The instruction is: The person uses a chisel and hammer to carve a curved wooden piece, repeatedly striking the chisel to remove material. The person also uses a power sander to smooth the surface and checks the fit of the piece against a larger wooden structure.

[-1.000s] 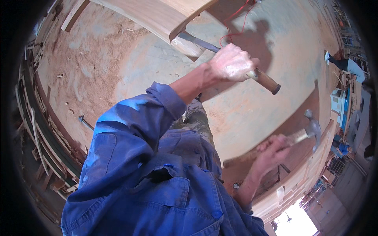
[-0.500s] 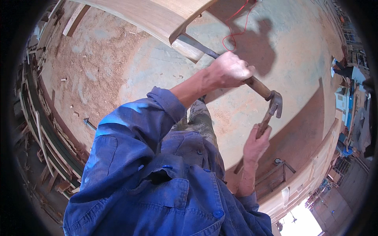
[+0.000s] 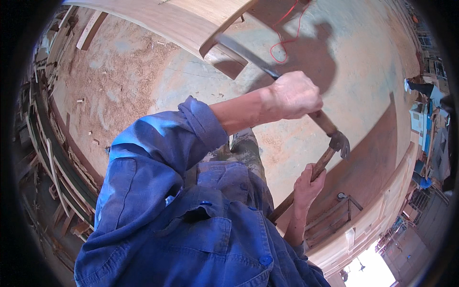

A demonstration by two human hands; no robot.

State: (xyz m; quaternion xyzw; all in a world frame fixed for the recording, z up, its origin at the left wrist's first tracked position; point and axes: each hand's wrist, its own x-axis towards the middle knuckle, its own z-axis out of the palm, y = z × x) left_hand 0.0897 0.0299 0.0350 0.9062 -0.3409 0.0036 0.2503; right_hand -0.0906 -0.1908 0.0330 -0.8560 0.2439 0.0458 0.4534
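Note:
My left hand [image 3: 297, 95] is wrapped round a chisel [image 3: 249, 56] with a long dark blade and a brown wooden handle. The blade slants up and left, its tip at the cut end of a broad pale wooden board [image 3: 191, 24]; whether it touches the wood I cannot tell. Lower right, my right hand [image 3: 308, 188] grips the wooden handle of a claw hammer [image 3: 340, 142]. The dark hammer head sits at the butt of the chisel handle, touching or very close to it. A squared stub of wood [image 3: 228, 66] projects below the board's end.
Wood shavings [image 3: 114, 71] and small offcuts cover the floor at left. A red cord [image 3: 272, 49] lies beyond the board. Long timbers [image 3: 50, 153] are stacked at far left. A large wooden panel [image 3: 363, 225] stands at lower right, near a metal frame [image 3: 334, 217].
My left hand and the chisel have shifted right and slightly down, and the blade shows more of its length at the board's end. The hammer head has moved right and down too.

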